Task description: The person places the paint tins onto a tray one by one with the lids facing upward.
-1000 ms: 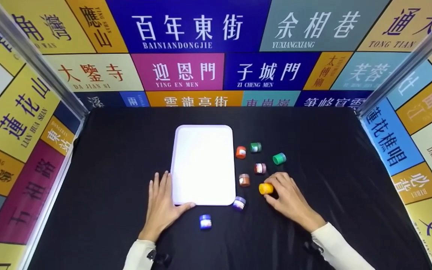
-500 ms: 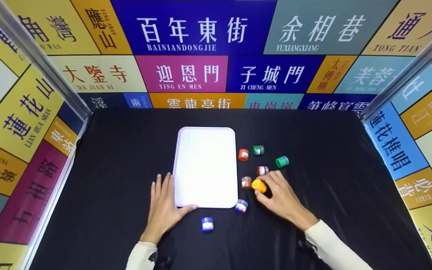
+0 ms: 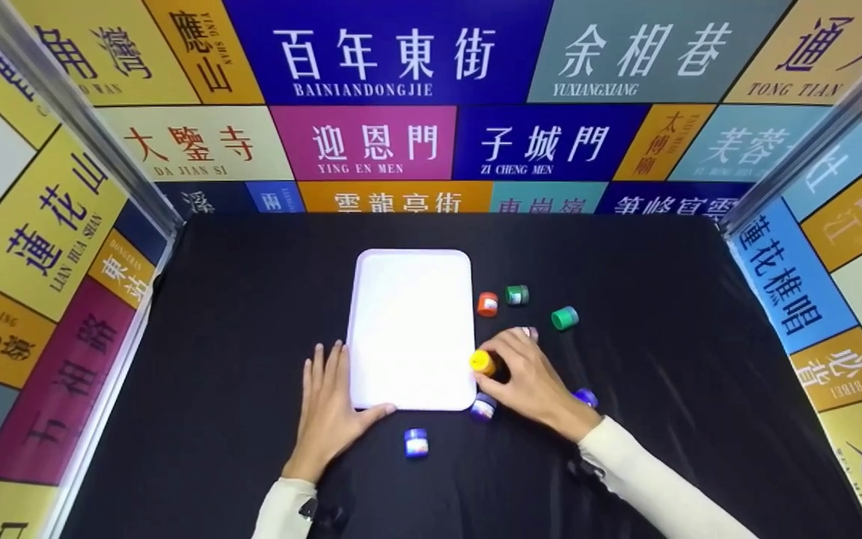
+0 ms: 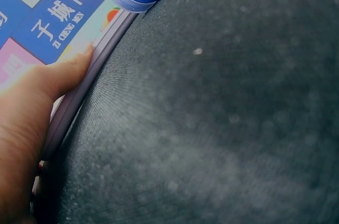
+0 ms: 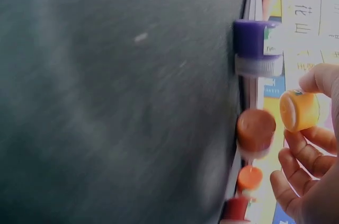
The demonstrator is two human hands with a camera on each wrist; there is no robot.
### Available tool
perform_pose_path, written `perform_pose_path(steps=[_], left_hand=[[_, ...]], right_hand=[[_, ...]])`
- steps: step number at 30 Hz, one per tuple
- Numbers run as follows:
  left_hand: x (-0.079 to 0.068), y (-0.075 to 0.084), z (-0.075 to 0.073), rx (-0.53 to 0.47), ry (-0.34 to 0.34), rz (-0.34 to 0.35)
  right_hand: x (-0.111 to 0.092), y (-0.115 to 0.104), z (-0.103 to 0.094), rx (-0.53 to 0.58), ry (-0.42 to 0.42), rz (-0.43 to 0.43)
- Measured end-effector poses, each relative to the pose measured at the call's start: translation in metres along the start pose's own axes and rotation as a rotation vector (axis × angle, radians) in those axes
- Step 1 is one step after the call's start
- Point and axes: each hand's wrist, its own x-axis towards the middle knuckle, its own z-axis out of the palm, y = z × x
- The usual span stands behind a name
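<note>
A white rectangular board [image 3: 412, 322] with rounded corners and a thin rim lies on the black cloth. My left hand [image 3: 330, 415] rests at its lower left corner, fingers straight along the left edge and thumb on the bottom edge. By the right edge, my right hand [image 3: 528, 378] pinches a small yellow paint jar [image 3: 482, 362] between thumb and fingers. The right wrist view shows that yellow jar [image 5: 299, 110] lifted beside a brown paint jar [image 5: 256, 131], which the hand hides in the head view. A purple paint jar [image 3: 483, 407] stands at the board's lower right corner.
Orange [image 3: 487, 304], dark green [image 3: 517, 295] and light green [image 3: 564, 318] jars sit right of the board. A red jar [image 3: 530, 333] is mostly covered by my right hand. Blue jars lie below the board [image 3: 416, 443] and beside my right wrist [image 3: 586, 397]. Printed panels enclose the table.
My right hand has carried the yellow jar leftward to the board's right edge. A blue jar beside the right wrist has come into view. The left hand stays in place.
</note>
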Motion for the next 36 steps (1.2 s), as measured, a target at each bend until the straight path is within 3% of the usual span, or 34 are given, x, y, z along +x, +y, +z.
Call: perform_pose_path(steps=[9, 17, 26, 36], left_hand=[[-0.001, 0.001, -0.001, -0.009, 0.011, 0.002], [-0.001, 0.001, 0.000, -0.004, 0.008, 0.009], [-0.001, 0.001, 0.000, 0.013, 0.013, 0.020], [-0.001, 0.001, 0.002, 0.016, 0.045, 0.047]], right_hand=[[0.021, -0.015, 0.026, 0.088, -0.038, 0.016], [0.038, -0.033, 0.045, 0.071, -0.104, 0.060], [0.055, -0.052, 0.071, 0.109, -0.112, -0.019], [0.070, -0.062, 0.092, 0.176, -0.139, 0.016]])
